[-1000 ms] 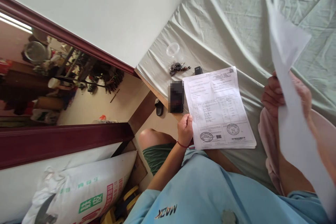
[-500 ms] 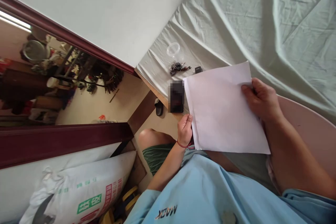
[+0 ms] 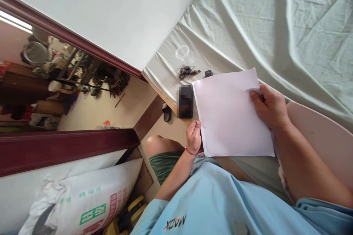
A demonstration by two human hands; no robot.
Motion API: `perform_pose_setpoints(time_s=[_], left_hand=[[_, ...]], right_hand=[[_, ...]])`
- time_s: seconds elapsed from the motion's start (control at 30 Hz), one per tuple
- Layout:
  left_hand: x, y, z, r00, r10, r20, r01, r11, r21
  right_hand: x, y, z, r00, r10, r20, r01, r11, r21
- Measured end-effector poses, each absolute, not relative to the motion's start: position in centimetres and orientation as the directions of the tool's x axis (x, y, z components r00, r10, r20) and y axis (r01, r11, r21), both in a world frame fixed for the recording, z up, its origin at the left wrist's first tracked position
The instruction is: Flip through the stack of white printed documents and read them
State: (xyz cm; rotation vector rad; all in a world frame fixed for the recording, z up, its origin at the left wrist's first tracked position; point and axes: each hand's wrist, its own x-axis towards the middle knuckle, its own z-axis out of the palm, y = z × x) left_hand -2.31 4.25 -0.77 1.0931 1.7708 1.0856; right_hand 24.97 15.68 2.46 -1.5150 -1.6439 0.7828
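Several white sheets of paper [image 3: 230, 117] are held in front of my blue shirt, their blank face toward me. My left hand [image 3: 194, 136] is closed on the left edge, its thumb on top. My right hand [image 3: 271, 104] grips the upper right edge between thumb and fingers; the fingers underneath are hidden. A black, partly pixelated phone-like object [image 3: 185, 101] lies just left of the paper. Beyond it are a bunch of keys [image 3: 186, 71] and a small black box-shaped item [image 3: 208, 73], close to the paper's top edge.
A clear plastic cup [image 3: 184, 55] lies on the pale green sheet [image 3: 239, 29]. A pink rounded surface [image 3: 317, 132] is at right. At lower left stands a white printed sack [image 3: 91, 198]. A dark slipper [image 3: 166, 113] is on the floor, near the doorway.
My right hand has moved slightly left, and the right side of the paper has come in with it. My left hand has stayed in place at the left edge.
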Motion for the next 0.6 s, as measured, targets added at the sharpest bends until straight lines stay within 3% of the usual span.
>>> perform_pose_setpoints(time_s=[0.6], left_hand=[[-2.08,4.05,-0.39,-0.33,0.937,-0.112,0.351,0.232,0.907]], right_hand=[[24.22,15.43,2.91,-0.004,0.994,0.106,0.521,0.093,-0.848]])
